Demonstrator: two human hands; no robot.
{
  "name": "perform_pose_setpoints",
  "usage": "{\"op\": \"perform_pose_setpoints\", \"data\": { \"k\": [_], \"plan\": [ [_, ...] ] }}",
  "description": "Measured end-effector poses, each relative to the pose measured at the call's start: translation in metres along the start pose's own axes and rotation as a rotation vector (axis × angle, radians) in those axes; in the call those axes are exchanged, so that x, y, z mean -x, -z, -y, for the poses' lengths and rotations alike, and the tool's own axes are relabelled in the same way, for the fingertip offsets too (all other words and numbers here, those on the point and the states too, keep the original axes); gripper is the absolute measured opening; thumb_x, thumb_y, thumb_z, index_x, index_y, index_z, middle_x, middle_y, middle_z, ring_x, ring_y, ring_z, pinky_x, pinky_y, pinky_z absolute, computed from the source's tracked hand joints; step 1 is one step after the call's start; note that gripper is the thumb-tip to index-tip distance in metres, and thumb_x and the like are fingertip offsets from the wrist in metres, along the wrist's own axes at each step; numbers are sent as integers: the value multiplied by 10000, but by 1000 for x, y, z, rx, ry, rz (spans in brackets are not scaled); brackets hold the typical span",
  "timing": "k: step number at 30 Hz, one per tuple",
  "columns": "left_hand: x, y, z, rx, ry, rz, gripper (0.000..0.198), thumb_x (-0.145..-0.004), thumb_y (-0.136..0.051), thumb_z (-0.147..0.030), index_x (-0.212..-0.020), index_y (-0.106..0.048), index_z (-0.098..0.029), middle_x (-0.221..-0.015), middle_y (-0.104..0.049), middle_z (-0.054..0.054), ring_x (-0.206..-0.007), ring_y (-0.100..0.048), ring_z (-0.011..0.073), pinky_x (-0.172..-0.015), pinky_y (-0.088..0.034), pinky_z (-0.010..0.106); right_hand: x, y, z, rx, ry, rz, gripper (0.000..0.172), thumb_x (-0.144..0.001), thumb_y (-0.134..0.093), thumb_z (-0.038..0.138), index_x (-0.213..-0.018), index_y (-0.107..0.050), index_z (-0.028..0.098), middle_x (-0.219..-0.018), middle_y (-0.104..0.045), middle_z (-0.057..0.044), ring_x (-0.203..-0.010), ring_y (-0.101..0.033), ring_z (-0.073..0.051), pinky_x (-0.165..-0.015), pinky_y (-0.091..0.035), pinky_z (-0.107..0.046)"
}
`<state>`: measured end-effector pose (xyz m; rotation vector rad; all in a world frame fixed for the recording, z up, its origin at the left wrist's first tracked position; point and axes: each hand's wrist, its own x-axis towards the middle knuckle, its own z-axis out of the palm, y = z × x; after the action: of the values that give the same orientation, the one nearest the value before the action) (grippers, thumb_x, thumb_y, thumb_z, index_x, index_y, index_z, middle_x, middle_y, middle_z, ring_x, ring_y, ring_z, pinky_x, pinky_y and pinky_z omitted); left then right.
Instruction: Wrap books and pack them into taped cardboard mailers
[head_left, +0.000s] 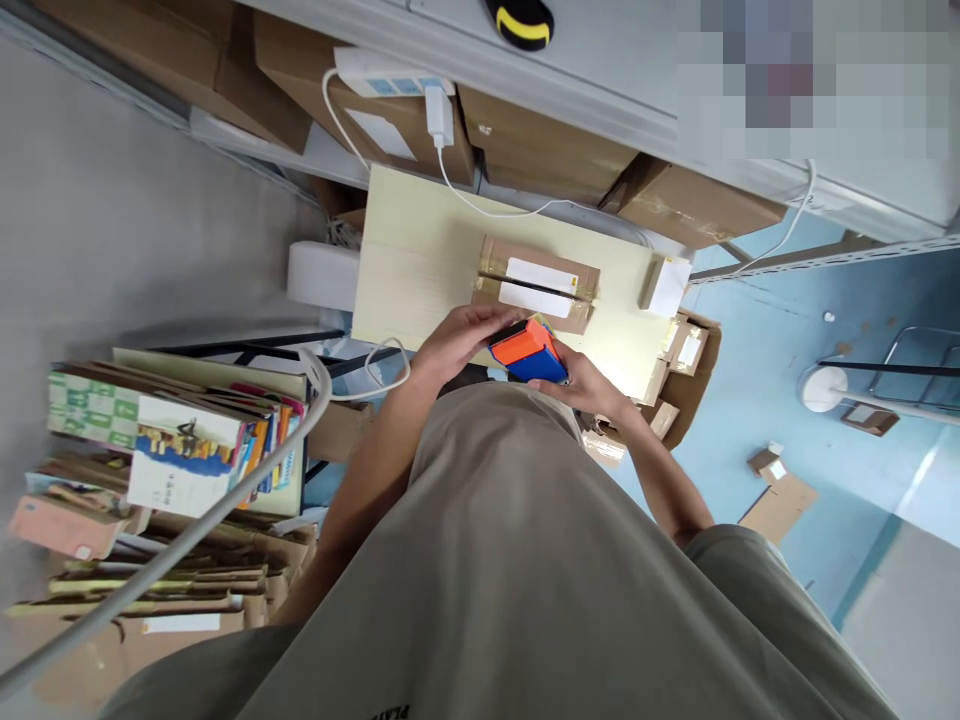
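Close in front of my body, both hands meet at a small box-shaped thing with orange, blue and black sides; its exact kind does not show. My right hand grips its blue end, thumb along the near side. At the black end, the fingers of my left hand are closed around its edge, partly hidden. Just beyond, a flat brown cardboard box lies on the pale yellow table. It bears a white label, and a dark line runs lengthwise across the box and label.
A small white box stands at the table's right end. A power strip with a plugged-in charger and cable hangs behind. Large cartons line the shelf. Flattened cardboard and books are stacked left; an open carton holds small boxes right.
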<state>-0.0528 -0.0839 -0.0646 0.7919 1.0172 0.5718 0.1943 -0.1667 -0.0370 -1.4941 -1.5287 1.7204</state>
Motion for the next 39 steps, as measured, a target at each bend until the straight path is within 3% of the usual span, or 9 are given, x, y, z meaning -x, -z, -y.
{"op": "perform_pose_setpoints", "data": {
  "k": [4,8,13,17,20,26,30,34,39],
  "plan": [
    [-2,-1,5,-34,-39,-6,644,-719,-1008,-804,-907,-866,-204,-962,-861,89,-885,-800,251,-790,-663,370,3,8,5,99,-20,16,564,-931,-833,733,-1221,-715,264,-989,-784,-43,-799,-672,-267,-776,-591,-438],
    [-3,-3,12,-102,-131,-134,569,-789,-976,-737,-918,-847,-198,-943,-848,74,-889,-790,235,-789,-652,351,-1,13,7,173,-60,-5,598,-891,-832,798,-1123,-723,257,-864,-752,-12,-730,-633,-233,-692,-531,-381],
    [-7,-4,24,-177,-219,-287,398,-888,-895,-583,-912,-828,-192,-928,-839,73,-895,-790,231,-823,-655,350,-11,22,16,260,-143,14,632,-985,-695,879,-1031,-740,251,-773,-750,-11,-682,-658,-220,-649,-494,-350],
    [-15,18,25,-152,-205,-322,373,-865,-923,-551,-905,-825,-193,-810,-795,46,-766,-741,198,-742,-625,325,-11,50,36,299,-222,119,646,-955,-752,883,-981,-773,237,-770,-793,-23,-656,-699,-216,-609,-494,-336],
    [-28,44,21,-110,-219,-430,367,-871,-941,-535,-909,-816,-192,-760,-762,29,-725,-709,175,-708,-602,298,-16,80,54,307,-351,142,639,-891,-850,867,-862,-772,234,-703,-779,-22,-595,-704,-204,-565,-501,-333],
    [-68,72,22,-27,-226,-515,299,-906,-953,-441,-883,-798,-187,-733,-718,14,-707,-661,149,-679,-551,276,-58,118,79,326,-428,140,587,-797,-1016,753,-850,-813,205,-650,-765,-40,-596,-741,-210,-572,-563,-335],
    [-85,81,33,24,-191,-515,274,-903,-964,-385,-862,-781,-185,-717,-697,1,-687,-641,137,-668,-536,270,-90,119,72,353,-453,181,594,-829,-983,776,-820,-799,211,-646,-763,-43,-593,-740,-208,-585,-572,-337],
    [-95,96,51,71,-126,-537,265,-872,-984,-350,-841,-783,-180,-696,-687,-8,-653,-623,125,-642,-522,257,-117,111,56,418,-575,282,632,-849,-924,829,-821,-776,215,-686,-773,-51,-619,-743,-209,-603,-584,-344],
    [-116,103,81,83,-81,-553,270,-865,-992,-357,-821,-783,-191,-697,-693,-7,-631,-596,115,-624,-515,251,-134,103,52,502,-626,280,609,-874,-919,793,-886,-766,205,-740,-772,-65,-673,-749,-229,-659,-586,-367]
  ]
}}
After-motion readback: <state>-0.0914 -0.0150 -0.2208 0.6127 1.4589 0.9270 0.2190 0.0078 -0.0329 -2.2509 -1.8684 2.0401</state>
